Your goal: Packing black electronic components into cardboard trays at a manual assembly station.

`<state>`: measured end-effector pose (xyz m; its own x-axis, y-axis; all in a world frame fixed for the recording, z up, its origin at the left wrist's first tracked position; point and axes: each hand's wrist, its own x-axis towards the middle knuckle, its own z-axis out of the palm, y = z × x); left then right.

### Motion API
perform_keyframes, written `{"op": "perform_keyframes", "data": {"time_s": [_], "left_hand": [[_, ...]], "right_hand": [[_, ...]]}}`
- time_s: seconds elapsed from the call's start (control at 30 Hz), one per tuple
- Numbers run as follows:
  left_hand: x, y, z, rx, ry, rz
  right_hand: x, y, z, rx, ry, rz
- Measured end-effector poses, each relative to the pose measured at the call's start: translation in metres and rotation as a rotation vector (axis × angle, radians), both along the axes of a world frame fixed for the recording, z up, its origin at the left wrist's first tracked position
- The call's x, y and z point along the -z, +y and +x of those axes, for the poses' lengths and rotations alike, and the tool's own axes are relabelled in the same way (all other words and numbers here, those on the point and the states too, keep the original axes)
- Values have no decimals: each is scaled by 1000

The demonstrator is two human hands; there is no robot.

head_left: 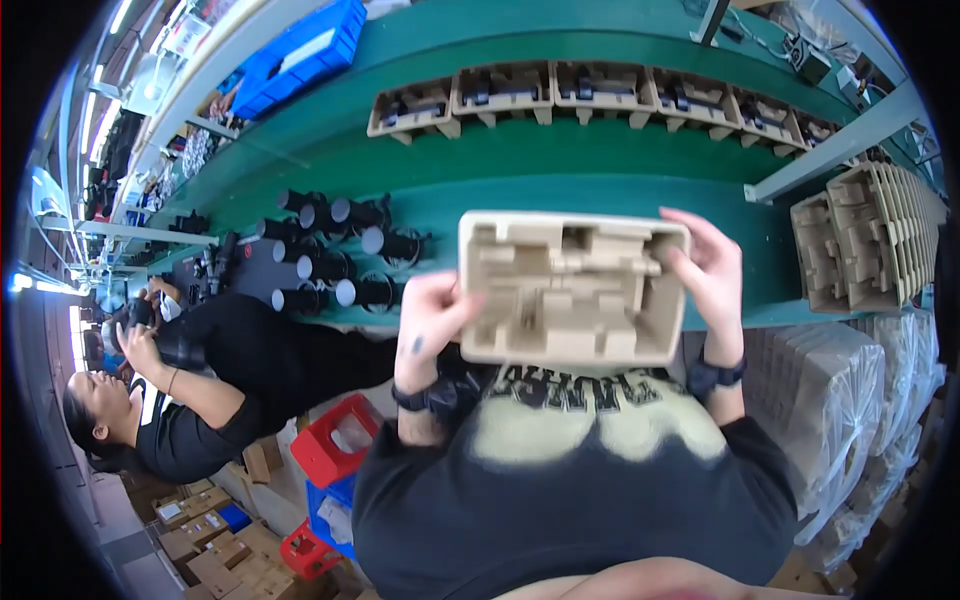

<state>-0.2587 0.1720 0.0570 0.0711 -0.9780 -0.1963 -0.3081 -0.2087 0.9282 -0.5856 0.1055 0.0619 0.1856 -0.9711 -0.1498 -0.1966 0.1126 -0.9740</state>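
Note:
A tan molded pulp tray is held up between my two hands in front of my chest, its recessed side facing up and its compartments bare. My left hand grips the left end, thumb over the rim. At the opposite end my right hand has its thumb on the inner edge and fingers around the outside. Left of the tray, on the green bench, stand several black cylindrical devices with pale round ends.
Filled pulp trays line the raised green shelf. Stacked pulp trays stand at right, above plastic-wrapped stacks. A blue crate sits far left. A co-worker works at left, near red stools and cardboard boxes.

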Motion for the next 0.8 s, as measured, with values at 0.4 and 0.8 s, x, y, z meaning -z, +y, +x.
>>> {"op": "perform_keyframes", "data": {"time_s": [0.4,0.8], "left_hand": [[-44,17,2,374,-353,-52],[-1,18,-20,-56,28,139]], "right_hand": [[0,-5,7,-18,-99,-41],[24,13,-20,-43,-306,50]]}}
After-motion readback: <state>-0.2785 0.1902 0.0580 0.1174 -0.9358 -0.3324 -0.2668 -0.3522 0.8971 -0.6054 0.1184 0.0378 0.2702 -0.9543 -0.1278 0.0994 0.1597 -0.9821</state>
